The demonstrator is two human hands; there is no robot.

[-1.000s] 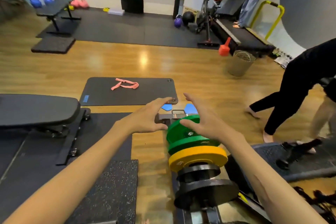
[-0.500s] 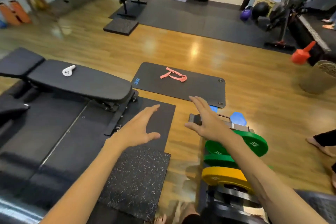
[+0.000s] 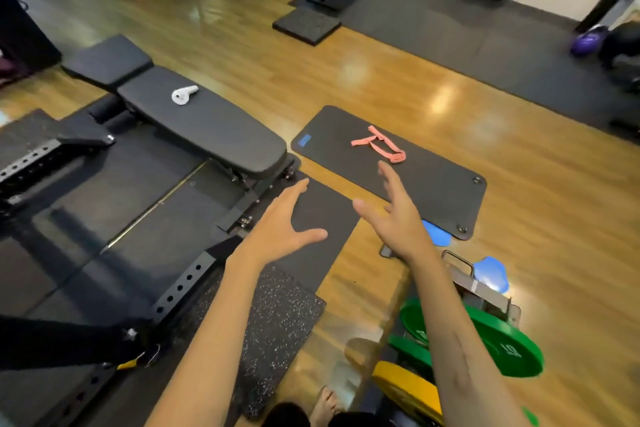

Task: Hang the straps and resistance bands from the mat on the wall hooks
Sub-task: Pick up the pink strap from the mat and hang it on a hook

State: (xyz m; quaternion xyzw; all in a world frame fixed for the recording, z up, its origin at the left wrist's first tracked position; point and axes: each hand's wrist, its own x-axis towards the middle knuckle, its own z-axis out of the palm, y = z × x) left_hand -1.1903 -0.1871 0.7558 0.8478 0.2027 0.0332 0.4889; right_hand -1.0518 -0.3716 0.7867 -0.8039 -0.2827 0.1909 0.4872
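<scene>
Pink band [image 3: 378, 146] lies loose on the black mat [image 3: 433, 184], at 12 o'clock from the hands. Left hand [image 3: 280, 229] and right hand [image 3: 398, 218] are held spread, nothing gripped, likely raised for a reach toward it. No wall hooks are seen.

Wood floor [image 3: 519, 166] carries black mat [image 3: 433, 184] with pink band [image 3: 377, 147] on it; bench [image 3: 207, 125] holds white earbud-shaped object [image 3: 183, 95].
</scene>
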